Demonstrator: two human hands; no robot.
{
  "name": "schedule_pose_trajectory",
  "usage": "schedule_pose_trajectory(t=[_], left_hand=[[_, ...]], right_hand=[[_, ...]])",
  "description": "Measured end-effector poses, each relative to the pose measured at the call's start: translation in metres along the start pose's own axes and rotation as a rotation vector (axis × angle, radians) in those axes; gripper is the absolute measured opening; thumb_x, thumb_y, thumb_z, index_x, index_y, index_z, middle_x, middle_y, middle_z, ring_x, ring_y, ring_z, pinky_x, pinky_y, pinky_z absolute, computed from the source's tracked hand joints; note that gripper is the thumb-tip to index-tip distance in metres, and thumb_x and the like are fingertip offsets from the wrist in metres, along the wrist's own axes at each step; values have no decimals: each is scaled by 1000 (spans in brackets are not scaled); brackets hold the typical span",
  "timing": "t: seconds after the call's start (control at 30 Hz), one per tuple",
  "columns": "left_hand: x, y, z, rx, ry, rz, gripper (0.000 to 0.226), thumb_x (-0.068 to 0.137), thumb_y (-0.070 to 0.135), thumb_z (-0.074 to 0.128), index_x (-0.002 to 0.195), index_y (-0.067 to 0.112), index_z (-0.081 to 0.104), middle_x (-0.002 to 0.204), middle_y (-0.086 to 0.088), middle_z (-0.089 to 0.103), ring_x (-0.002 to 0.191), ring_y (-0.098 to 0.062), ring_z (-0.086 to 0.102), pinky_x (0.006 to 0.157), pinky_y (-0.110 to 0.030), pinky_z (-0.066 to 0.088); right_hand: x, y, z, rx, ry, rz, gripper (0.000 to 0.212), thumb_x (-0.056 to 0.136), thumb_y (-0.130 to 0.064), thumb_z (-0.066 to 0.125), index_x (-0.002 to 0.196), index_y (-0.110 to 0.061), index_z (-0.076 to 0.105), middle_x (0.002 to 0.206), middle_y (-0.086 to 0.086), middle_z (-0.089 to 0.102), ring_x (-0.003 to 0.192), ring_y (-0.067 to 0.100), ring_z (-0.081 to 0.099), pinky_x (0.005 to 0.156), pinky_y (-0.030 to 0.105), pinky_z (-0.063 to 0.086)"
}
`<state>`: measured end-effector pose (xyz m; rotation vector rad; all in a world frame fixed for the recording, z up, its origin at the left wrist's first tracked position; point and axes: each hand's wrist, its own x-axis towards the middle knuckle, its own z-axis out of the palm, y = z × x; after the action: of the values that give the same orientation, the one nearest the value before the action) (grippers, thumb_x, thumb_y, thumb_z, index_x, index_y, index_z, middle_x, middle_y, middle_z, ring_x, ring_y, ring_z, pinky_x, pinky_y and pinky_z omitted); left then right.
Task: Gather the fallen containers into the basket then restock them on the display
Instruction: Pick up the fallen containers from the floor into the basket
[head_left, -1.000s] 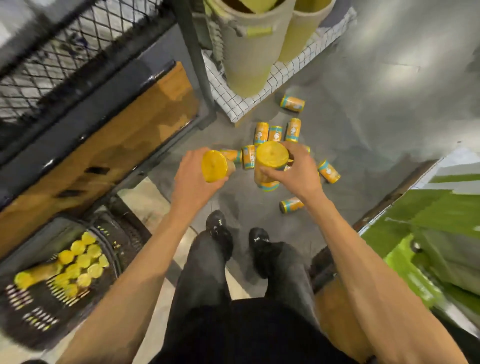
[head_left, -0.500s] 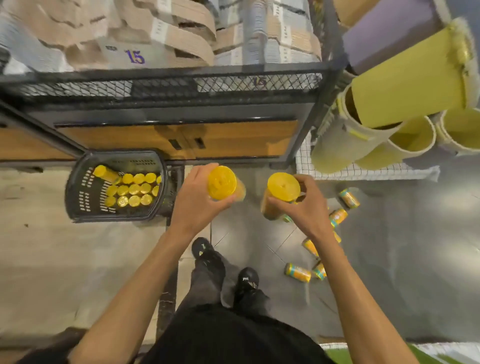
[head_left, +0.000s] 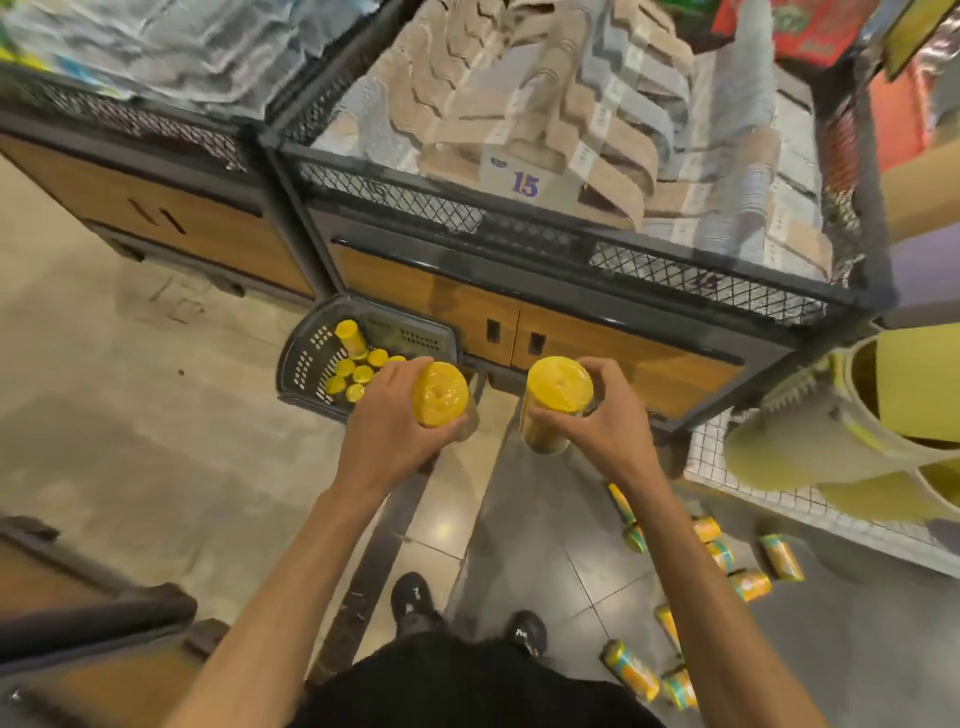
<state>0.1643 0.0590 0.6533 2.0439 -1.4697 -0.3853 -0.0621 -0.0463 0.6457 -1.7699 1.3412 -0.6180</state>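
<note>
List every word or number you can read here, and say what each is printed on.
"15": purple, on the white card in the mesh bin.
Labels on the fallen containers: too blurred to read.
White print on the shoes: too small to read.
Print on the red packs and tags on the folded goods: unreadable.

Even, warm light from above; a small glare spot on the glossy floor tile (head_left: 441, 530); soft shadow beneath the display cabinet (head_left: 431, 301); motion blur smears the stacked goods (head_left: 519, 104) at top; wide-angle distortion bends the frame edges; fallen containers (head_left: 748, 582) at lower right slightly soft.
</note>
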Motion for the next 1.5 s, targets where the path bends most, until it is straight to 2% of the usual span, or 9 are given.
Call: schedule_pose_trajectory(t=[0.13,0.23,0.37,0.6,0.73,0.93,1.13,1.33,1.5], left_hand=[[13,-53,-41,3,36,-50,73,69,49,82,129,21,52,119,0,55,107,-20,54,87,-36,50],[20,-92,-66,-25,51,-74,74,68,45,83,131,19,52,122,-1,56,109,-19,54,89,-33,49],[29,-132,-93,-39,69,-129,75,68,43,84,131,20,51,121,-1,56,107,-18,54,85,-28,46],[65,-183,-112,-32,74,-170,73,67,43,86,129,23,51,120,3,57,107,-15,54,85,-28,47],[98,-203,-109,-30,51,-199,73,67,43,86,128,21,52,120,3,55,106,-14,52,84,-26,44],[157,-228,-93,-44,3,-299,74,67,37,88,128,19,51,121,4,44,104,-5,46,84,-18,36],[211,-270,-65,-10,-95,-376,78,68,45,85,132,18,49,125,-1,47,111,-10,46,84,-17,33],[262,-325,-37,26,-250,-354,82,68,39,86,135,15,46,128,-4,45,120,-21,48,95,-28,40],[306,-387,-3,28,-351,-286,79,69,41,85,133,15,48,126,-4,46,117,-23,50,94,-35,45]], right_hand=[[15,-37,47,-10,-30,-18,73,60,-48,88,118,-34,47,112,-17,54,102,5,54,83,29,52],[27,-61,83,-10,-40,-20,72,61,-46,88,118,-33,46,109,-18,51,101,5,53,82,26,51],[44,-84,127,-4,-58,-20,76,60,-47,88,123,-27,50,113,-13,55,103,6,54,80,22,48],[91,-102,181,-19,-142,-57,75,59,-54,86,120,-29,50,113,-11,58,102,8,57,82,28,53],[131,-102,204,-27,-190,-35,74,58,-58,85,117,-35,48,109,-19,55,102,5,55,82,29,53],[200,-94,239,-43,-257,3,75,56,-60,85,116,-35,48,110,-15,57,102,9,57,85,41,55],[258,-76,277,-102,-304,31,68,63,-52,86,118,-32,51,113,-12,58,105,11,57,85,36,52],[298,-56,321,-185,-353,116,70,65,-53,84,120,-27,49,115,-8,57,104,13,56,82,39,52],[330,-29,375,-213,-337,239,72,62,-50,85,119,-29,46,113,-8,58,100,14,58,77,38,52]])
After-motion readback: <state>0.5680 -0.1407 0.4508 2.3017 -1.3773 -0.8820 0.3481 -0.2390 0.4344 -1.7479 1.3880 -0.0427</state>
